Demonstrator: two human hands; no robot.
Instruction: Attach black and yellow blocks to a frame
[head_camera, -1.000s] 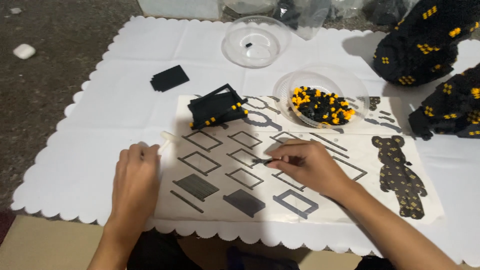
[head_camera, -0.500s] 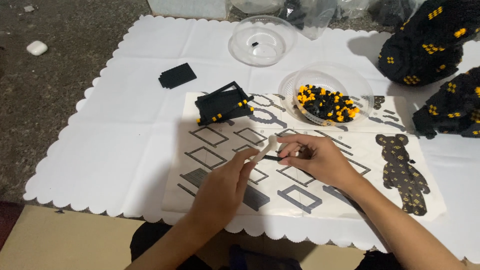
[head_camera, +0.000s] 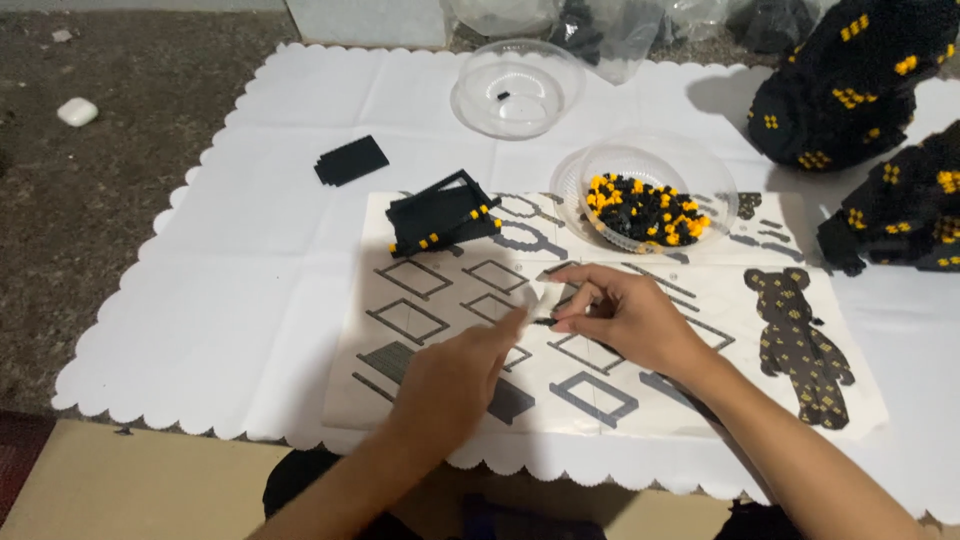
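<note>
Head view: the right hand pinches a small black piece between thumb and forefinger, just above the printed paper sheet. The left hand reaches toward it, fingers extended; its grip is loose and holds nothing. Behind lie a clear plastic bowl of black and yellow bricks, a flat black frame, and a scalloped white cloth.
</note>
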